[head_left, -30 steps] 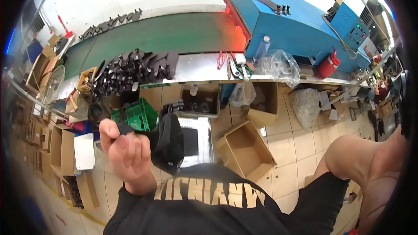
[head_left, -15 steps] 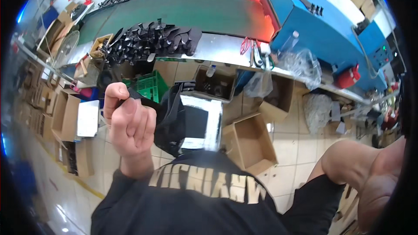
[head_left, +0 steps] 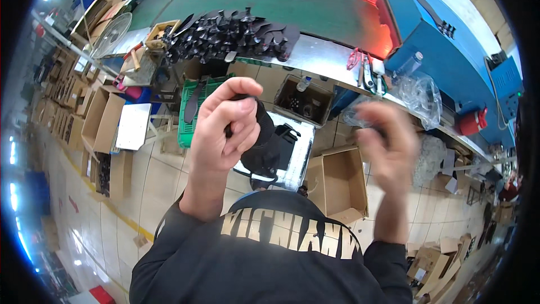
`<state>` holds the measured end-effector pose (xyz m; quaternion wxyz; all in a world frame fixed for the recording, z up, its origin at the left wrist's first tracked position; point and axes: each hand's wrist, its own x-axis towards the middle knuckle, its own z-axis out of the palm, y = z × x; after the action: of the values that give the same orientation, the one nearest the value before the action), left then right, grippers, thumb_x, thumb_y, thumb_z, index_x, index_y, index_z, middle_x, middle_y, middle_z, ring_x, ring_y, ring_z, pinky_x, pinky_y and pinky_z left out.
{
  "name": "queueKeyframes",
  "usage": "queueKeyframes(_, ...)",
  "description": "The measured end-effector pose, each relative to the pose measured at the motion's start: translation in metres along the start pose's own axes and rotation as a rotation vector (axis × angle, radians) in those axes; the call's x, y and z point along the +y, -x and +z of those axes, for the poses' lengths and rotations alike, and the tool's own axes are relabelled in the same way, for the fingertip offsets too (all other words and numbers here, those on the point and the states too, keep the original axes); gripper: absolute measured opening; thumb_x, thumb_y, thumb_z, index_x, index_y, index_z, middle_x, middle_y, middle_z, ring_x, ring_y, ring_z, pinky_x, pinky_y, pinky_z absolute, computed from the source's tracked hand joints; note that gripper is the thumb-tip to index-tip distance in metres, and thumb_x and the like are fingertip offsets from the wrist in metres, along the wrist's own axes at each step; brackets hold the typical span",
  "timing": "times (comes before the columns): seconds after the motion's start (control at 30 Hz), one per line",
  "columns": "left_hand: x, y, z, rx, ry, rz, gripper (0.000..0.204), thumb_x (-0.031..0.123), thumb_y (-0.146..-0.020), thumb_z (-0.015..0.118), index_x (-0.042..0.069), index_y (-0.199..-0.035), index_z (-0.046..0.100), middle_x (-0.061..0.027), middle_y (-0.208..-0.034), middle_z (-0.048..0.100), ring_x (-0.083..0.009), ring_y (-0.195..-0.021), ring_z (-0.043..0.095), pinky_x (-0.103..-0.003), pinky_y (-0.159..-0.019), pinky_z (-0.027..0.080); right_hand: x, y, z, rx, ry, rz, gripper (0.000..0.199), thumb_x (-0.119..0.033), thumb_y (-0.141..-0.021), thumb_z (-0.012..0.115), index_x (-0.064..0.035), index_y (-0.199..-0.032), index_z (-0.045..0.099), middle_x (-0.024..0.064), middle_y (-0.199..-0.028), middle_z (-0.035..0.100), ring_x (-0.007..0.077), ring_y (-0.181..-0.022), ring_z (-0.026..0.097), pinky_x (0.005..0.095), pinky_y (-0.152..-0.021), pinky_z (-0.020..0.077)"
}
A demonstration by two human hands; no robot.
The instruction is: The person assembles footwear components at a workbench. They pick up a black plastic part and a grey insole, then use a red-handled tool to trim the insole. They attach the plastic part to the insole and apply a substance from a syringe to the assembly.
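Note:
My left hand (head_left: 228,124) is closed, its curled fingers gripping a black fabric item (head_left: 261,155) that hangs down beside it over a white-edged surface (head_left: 304,149). What kind of item it is I cannot make out. To the right, my right hand (head_left: 391,146) is raised with bent fingers, smeared by motion. No held thing shows clearly in it. On the bench beyond lies a heap of black flat pieces with clips (head_left: 230,36). Below the heap stands a green plastic crate (head_left: 185,115) with a black piece in it.
An open cardboard box (head_left: 337,183) sits on the tiled floor, near a dark bin (head_left: 306,101) with a bottle. Behind the bench, a green conveyor belt (head_left: 264,5) runs into a blue machine (head_left: 444,34) glowing red. Pliers (head_left: 368,73) and clear plastic bags (head_left: 419,98) lie at right.
My right arm has swung inward from the far right edge to the front. My left hand has shifted right with the black fabric item, which now hangs closer to it. The view has tilted.

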<state>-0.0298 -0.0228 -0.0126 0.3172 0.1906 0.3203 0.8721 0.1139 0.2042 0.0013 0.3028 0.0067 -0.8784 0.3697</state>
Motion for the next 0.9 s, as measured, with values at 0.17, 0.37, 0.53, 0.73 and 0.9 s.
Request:
queueKeyframes(0.17,-0.009,-0.017,-0.008,0.164,0.054,-0.139,0.030,0.008,-0.093,0.049,-0.001,-0.121,0.053,-0.0005,-0.065,0.050,-0.0047,-0.040,0.043,-0.022,-0.044,0.043,0.034,0.028,0.088,-0.185,-0.270,0.120,0.047,-0.010,-0.076,0.072,-0.0009,-0.119,0.057,0.0160,-0.115,0.061,0.0288,-0.108,0.057,0.0382,-0.095,0.0429)
queueKeyframes(0.37,-0.022,-0.023,0.009,0.345,-0.188,-0.127,0.033,0.015,-0.095,0.047,-0.005,-0.122,0.052,-0.0036,-0.063,0.055,-0.0082,-0.044,0.048,-0.025,-0.054,0.051,0.025,0.005,0.100,-0.363,-0.424,0.096,0.041,-0.026,-0.082,0.068,0.0014,-0.111,0.058,0.0157,-0.108,0.062,0.0291,-0.105,0.058,0.0384,-0.091,0.0432)
queueKeyframes(0.53,-0.019,-0.019,-0.015,0.175,-0.162,-0.087,0.030,0.009,-0.092,0.046,-0.007,-0.113,0.058,0.0003,-0.048,0.046,-0.0041,-0.030,0.030,-0.022,-0.038,0.038,0.068,-0.006,0.116,-0.299,-0.680,0.409,0.030,-0.028,-0.096,0.053,0.0005,-0.096,0.063,0.0059,-0.081,0.065,0.0126,-0.081,0.061,0.0277,-0.074,0.0471)
queueKeyframes(0.73,0.005,-0.023,-0.015,0.082,-0.130,-0.085,0.033,0.008,-0.094,0.042,-0.006,-0.123,0.052,0.0022,-0.051,0.044,-0.0030,-0.032,0.030,-0.020,-0.038,0.038,0.139,0.075,0.183,-0.532,-0.006,0.480,0.023,-0.022,-0.087,0.055,-0.0051,-0.100,0.062,0.0159,-0.095,0.068,0.0341,-0.091,0.065,0.0386,-0.079,0.0502)
queueKeyframes(0.9,0.033,-0.014,-0.004,-0.001,-0.203,-0.037,0.030,0.007,-0.095,0.042,-0.009,-0.117,0.053,0.0038,-0.048,0.043,-0.0005,-0.033,0.033,-0.018,-0.035,0.037,0.185,0.172,0.221,-0.804,-0.321,0.844,0.046,-0.021,-0.086,0.060,-0.0084,-0.129,0.052,0.0159,-0.110,0.063,0.0265,-0.098,0.063,0.0359,-0.087,0.0478)
